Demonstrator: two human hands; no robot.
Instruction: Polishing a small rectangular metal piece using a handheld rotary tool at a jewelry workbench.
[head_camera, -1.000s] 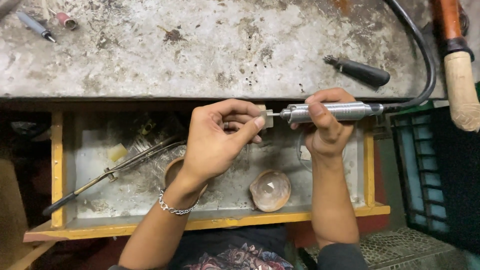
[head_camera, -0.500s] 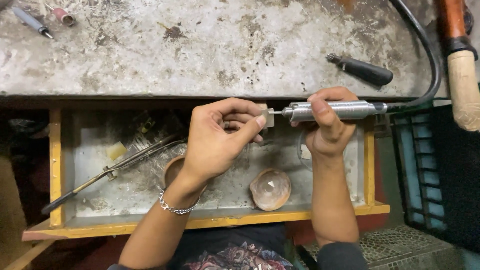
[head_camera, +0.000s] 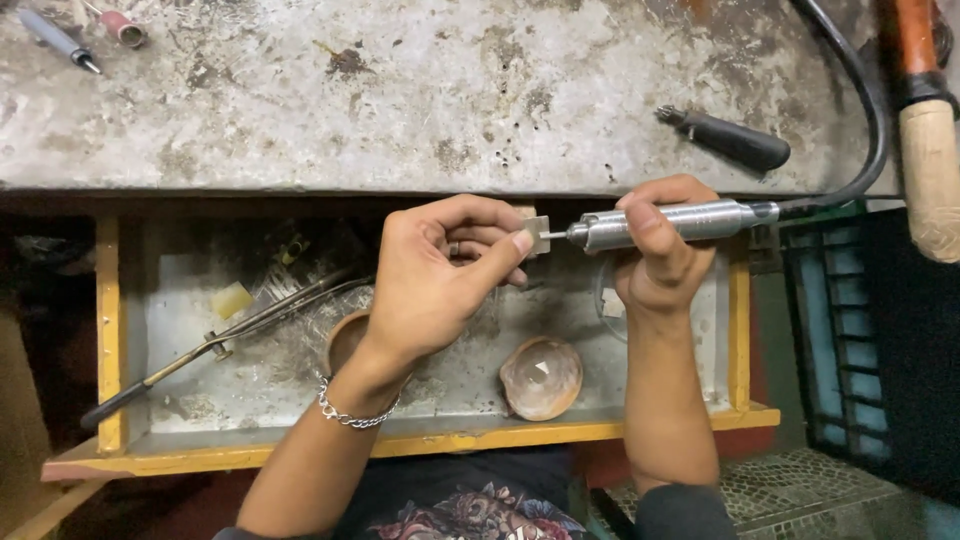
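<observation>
My left hand (head_camera: 440, 275) pinches a small flat pale metal piece (head_camera: 534, 236) between thumb and fingers, above the open drawer. My right hand (head_camera: 660, 255) grips a silver rotary handpiece (head_camera: 680, 222) held level, its thin tip touching the metal piece. A black flexible hose (head_camera: 868, 110) runs from the handpiece's rear up across the bench. A chain bracelet (head_camera: 350, 412) sits on my left wrist.
A yellow-edged drawer (head_camera: 110, 330) holds long tongs (head_camera: 220, 345), two small round bowls (head_camera: 541, 378) and metal dust. On the worn bench top (head_camera: 400, 100) lie a black-handled tool (head_camera: 728, 138), a wooden handle (head_camera: 928, 170) at right, and small tools far left (head_camera: 60, 40). A blue crate (head_camera: 840, 330) stands at right.
Both hands have stayed nearly still; the handpiece tip remains against the metal piece. The view has shifted very slightly.
</observation>
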